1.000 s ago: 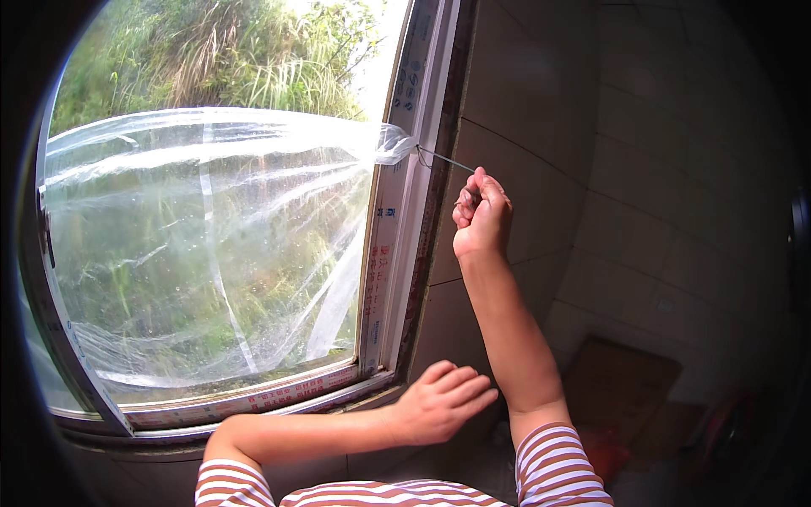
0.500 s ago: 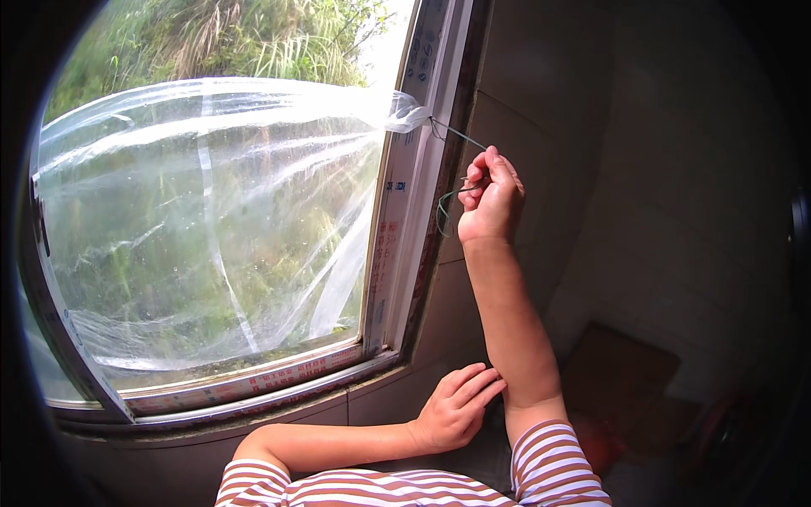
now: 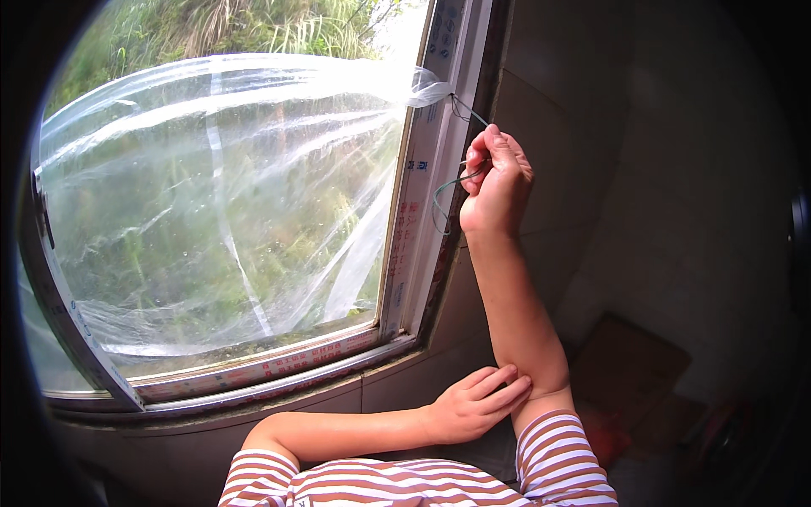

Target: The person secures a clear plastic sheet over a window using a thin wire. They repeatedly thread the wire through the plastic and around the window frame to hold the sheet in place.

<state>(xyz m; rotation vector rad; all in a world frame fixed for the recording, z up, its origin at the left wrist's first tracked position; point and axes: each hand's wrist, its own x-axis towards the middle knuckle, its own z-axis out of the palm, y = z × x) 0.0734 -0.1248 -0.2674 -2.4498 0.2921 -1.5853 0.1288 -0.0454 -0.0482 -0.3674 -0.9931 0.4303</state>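
A thin green cord (image 3: 440, 203) is pinched in my right hand (image 3: 500, 179), which is raised beside the window's right frame. Part of the cord hangs in a loop below my fingers; another stretch runs taut up to the gathered corner of a clear plastic sheet (image 3: 224, 186). That sheet spreads in folds across the window opening. My left hand (image 3: 470, 407) lies against the inside of my right elbow, its fingers stretched out and holding nothing.
The pale window frame (image 3: 397, 253) carries printed film, and a sill (image 3: 270, 384) runs below it. Plants (image 3: 253, 29) grow outside. Dark tiled wall stands to the right. Brown cardboard (image 3: 629, 363) and something reddish (image 3: 606, 435) lie low at the right.
My left hand has slid farther across onto the inner right elbow. The view has shifted a little, so the window sits farther right and higher. My right hand keeps its pinch on the cord.
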